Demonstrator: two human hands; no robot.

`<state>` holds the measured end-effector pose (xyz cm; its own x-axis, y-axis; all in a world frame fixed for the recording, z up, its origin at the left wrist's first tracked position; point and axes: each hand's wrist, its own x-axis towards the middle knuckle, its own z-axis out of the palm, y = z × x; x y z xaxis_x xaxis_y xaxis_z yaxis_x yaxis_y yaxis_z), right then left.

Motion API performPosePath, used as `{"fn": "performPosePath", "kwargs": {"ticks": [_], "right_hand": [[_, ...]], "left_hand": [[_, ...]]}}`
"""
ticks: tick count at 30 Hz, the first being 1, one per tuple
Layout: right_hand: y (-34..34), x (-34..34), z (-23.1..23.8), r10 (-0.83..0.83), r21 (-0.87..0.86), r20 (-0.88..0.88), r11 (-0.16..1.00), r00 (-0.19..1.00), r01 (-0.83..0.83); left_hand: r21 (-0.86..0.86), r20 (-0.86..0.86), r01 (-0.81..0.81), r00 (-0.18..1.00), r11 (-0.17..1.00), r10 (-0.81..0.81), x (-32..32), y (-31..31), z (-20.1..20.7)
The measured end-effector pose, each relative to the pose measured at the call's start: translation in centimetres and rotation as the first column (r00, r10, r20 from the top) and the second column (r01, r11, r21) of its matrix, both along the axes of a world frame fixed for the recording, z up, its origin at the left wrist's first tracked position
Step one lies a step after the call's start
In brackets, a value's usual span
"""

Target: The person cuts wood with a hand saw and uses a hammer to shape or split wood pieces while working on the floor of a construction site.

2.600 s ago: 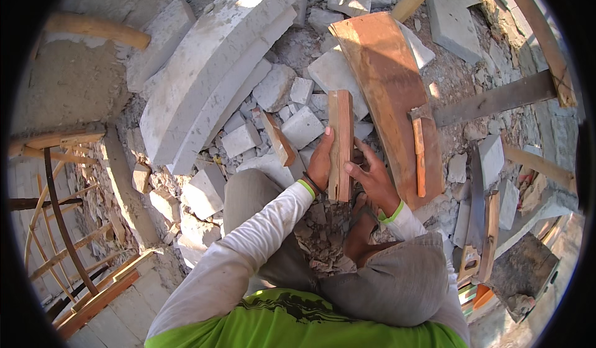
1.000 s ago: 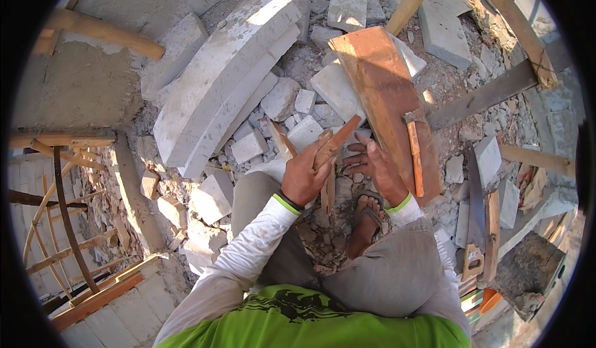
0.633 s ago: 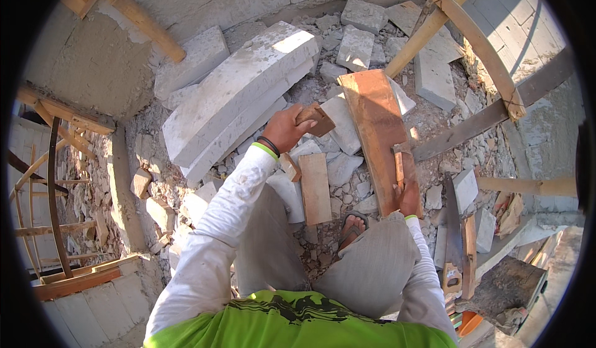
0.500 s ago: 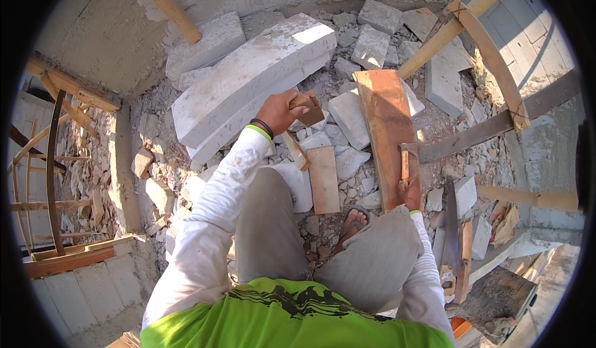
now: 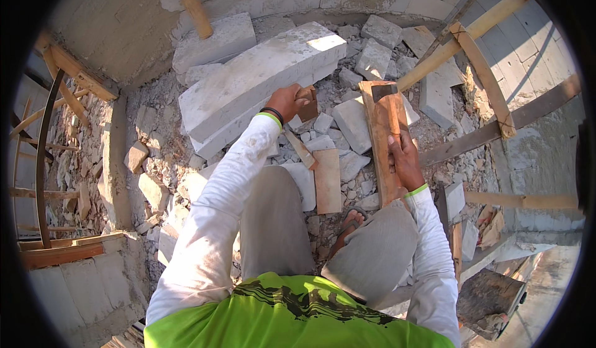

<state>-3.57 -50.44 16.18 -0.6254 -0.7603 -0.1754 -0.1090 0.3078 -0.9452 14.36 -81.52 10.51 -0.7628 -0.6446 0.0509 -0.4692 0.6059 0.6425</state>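
Note:
My left hand (image 5: 287, 104) is closed around a small brown wooden block (image 5: 308, 111), held over the rubble beside the long white block. My right hand (image 5: 403, 160) grips the wooden handle of what looks like a hammer (image 5: 391, 115); its dark metal head points away from me. The hammer lies over a wide brown plank (image 5: 370, 93), which slopes away from my right knee. Whether the hammer touches the plank I cannot tell. Between my hands lie a short flat board (image 5: 327, 183) and a narrow wood offcut (image 5: 301, 149).
Long white blocks (image 5: 248, 81) lie stacked at the far left of the rubble. Broken block pieces (image 5: 352, 124) cover the ground. Timber braces (image 5: 465, 40) and a dark beam (image 5: 465, 143) cross the right side. A low concrete edge (image 5: 115, 168) runs along the left.
My right hand has moved forward and up with the hammer, from beside the plank's near end to over its far part. My left hand still holds the wooden block, nearly in place.

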Motion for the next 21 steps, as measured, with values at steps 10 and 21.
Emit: {"fn": "performPosePath", "kwargs": {"ticks": [10, 21], "right_hand": [[-8.1, 2.5, -10.8, 0.164, 0.042, -0.313, 0.986, 0.935, -0.160], [-11.0, 1.1, -12.7, 0.224, 0.038, -0.294, 0.974, 0.929, -0.222]], "left_hand": [[-0.018, 0.194, 0.052, 0.980, 0.998, -0.047, -1.9, -1.3, -4.2], [-0.031, 0.251, 0.040, 0.967, 0.999, -0.031, -3.0, -1.8, -3.1]]}}
